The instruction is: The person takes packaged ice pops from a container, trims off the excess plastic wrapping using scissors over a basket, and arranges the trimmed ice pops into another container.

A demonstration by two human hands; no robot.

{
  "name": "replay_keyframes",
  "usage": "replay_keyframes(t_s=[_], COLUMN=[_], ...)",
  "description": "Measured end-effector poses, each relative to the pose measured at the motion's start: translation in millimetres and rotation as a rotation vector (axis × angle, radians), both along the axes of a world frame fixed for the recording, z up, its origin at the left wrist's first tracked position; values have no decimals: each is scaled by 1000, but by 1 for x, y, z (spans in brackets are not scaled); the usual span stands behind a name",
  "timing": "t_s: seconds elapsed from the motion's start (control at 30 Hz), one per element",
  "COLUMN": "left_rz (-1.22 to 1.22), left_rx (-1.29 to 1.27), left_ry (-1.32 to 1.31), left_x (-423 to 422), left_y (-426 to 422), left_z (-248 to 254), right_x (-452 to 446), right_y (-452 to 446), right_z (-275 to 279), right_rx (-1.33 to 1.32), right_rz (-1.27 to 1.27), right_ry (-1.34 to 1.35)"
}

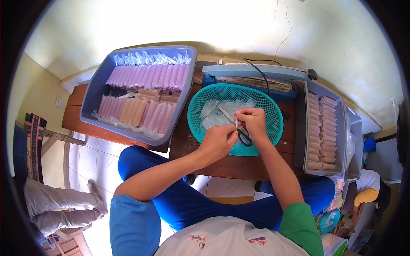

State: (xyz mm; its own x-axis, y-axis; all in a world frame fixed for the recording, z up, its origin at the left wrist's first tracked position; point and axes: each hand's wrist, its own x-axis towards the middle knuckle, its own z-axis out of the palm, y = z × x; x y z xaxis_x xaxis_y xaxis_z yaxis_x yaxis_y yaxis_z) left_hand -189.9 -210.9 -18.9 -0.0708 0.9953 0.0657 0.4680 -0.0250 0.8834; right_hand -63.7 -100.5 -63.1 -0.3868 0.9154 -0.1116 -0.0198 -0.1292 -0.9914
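Both my hands meet over a teal mesh basket. My left hand has its thumb and fingers pinched together, and my right hand is closed in a similar pinch close beside it. Whatever small thing lies between the fingertips is too small to make out. A pair of scissors with black handles shows just under the fingers, its blades pointing up and left. Whether a hand touches the scissors, I cannot tell. Clear plastic scraps lie in the basket.
Left stands a grey-blue tub of pink and tan filled plastic tubes. A blue bag sealer with a cable lies behind the basket. More filled tubes sit in a grey tub at right. Other people are at both sides.
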Motion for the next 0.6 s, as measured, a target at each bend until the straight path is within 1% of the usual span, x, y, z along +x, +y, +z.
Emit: replay_keyframes(t_s=[0.3, 0.4, 0.47, 0.57, 0.6], left_rz=[-13, -27, -36, -86, -111], left_rx=[5, 27, 38, -10, -66], left_ry=[11, 12, 7, 14, -38], left_x=[1, 0, -1, -4, -6], left_y=[-1, -1, 0, 1, 2], left_z=[-1, 0, 3, 13, 15], right_x=[-1, -1, 1, 6, 8], right_y=[2, 1, 3, 7, 9], right_z=[-4, -1, 0, 5, 10], right_rx=[-37, -84, -170, -147, -149], right_rz=[18, 13, 85, 87, 87], right_ry=[-5, 19, 27, -11, -12])
